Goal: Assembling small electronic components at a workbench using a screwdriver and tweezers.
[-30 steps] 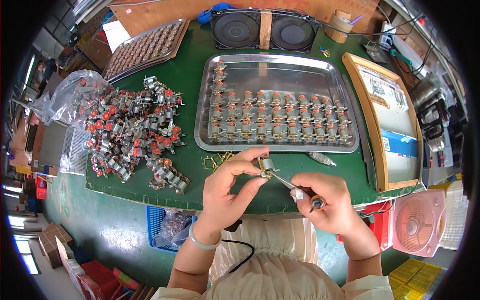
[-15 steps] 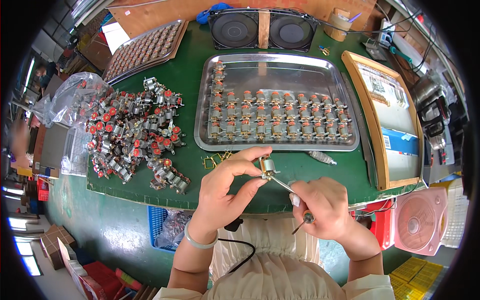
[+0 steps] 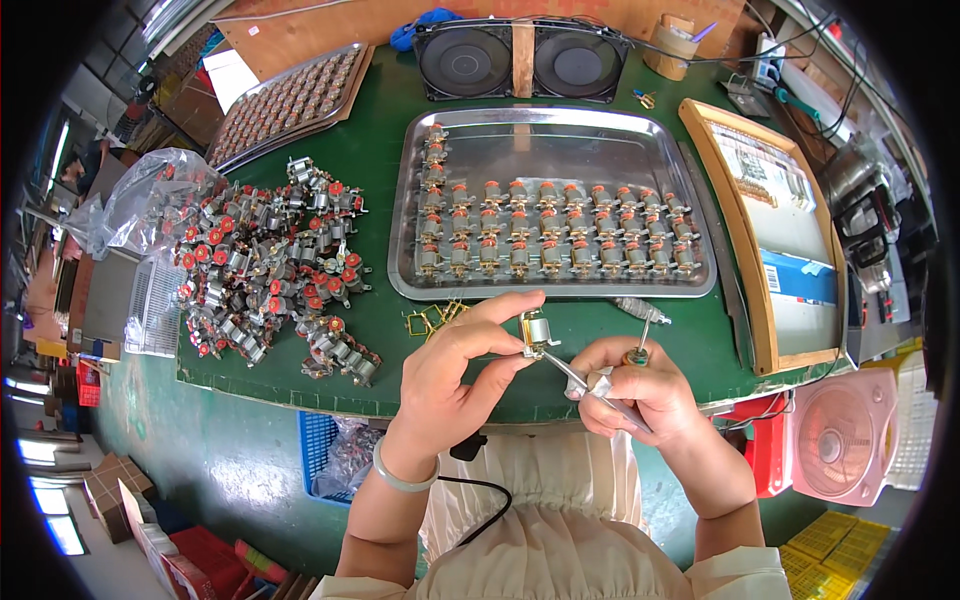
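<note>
In my left hand (image 3: 445, 385) a small solenoid-like part (image 3: 537, 330), a silver cylinder in a brass-coloured frame, is pinched upright between thumb and fingers. My right hand (image 3: 645, 395) is closed around slim metal tweezers (image 3: 566, 370), whose tip meets the part's lower end. The same hand also keeps hold of a screwdriver (image 3: 637, 354), its shaft pointing up and away. White wrapping shows at a right fingertip. Just beyond both hands, a metal tray (image 3: 520, 293) carries rows of similar parts with red-orange tops. Loose brass frames (image 3: 425, 320) lie beside my left hand.
A heap of similar parts (image 3: 270, 270) covers the table's left, by a plastic bag (image 3: 160, 190). Behind it rests another filled tray (image 3: 285, 100). Two black fans (image 3: 465, 62) stand at the back. A wood-framed panel (image 3: 765, 230) leans at right; a grey cylindrical item (image 3: 640, 310) lies near the tray.
My right hand has turned over, so the screwdriver shaft swings from pointing down toward me to pointing up and away. The tweezers now show broadly; my left hand stays put with the part.
</note>
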A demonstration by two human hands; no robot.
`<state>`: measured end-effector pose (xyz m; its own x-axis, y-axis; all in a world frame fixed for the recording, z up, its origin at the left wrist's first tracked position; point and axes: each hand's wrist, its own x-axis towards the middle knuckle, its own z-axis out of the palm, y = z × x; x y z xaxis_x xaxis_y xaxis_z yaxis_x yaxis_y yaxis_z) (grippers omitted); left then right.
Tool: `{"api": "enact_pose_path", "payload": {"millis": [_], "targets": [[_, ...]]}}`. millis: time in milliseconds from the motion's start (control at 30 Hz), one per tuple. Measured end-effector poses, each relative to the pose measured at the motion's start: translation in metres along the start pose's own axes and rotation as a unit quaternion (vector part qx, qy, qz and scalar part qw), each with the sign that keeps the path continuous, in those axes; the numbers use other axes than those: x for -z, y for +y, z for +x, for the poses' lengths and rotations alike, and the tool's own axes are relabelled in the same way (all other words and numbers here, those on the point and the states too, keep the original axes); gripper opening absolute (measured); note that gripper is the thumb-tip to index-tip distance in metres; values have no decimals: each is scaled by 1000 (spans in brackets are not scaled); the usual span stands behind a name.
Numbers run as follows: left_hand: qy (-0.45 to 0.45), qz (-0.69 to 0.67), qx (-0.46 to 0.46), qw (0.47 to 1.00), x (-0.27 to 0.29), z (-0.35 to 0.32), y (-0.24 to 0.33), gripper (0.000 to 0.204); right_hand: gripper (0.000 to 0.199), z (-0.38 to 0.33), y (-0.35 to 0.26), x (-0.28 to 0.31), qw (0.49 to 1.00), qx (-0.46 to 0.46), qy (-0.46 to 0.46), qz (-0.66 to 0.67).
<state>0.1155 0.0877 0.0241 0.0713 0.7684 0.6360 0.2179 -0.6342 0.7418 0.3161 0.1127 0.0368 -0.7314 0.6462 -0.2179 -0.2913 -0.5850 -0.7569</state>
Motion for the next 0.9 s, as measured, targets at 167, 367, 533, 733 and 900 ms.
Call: {"api": "enact_pose_path", "payload": {"millis": [167, 367, 533, 733, 900], "targets": [[21, 17, -17, 999, -1, 1, 1, 19, 22, -6, 4, -7, 1000, 17, 21, -5], [53, 98, -72, 991, -3, 1, 4, 22, 19, -16, 3, -15, 840, 264, 113, -460], [73, 129, -98, 984, -6, -1, 3, 25, 16, -10, 9, -25, 816, 296, 144, -476], [87, 166, -121, 975, -7, -1, 1, 26, 15, -10, 13, -25, 858, 260, 135, -422], [93, 177, -119, 972, -9, -2, 0, 25, 15, -9, 12, -29, 847, 271, 142, -434]]}}
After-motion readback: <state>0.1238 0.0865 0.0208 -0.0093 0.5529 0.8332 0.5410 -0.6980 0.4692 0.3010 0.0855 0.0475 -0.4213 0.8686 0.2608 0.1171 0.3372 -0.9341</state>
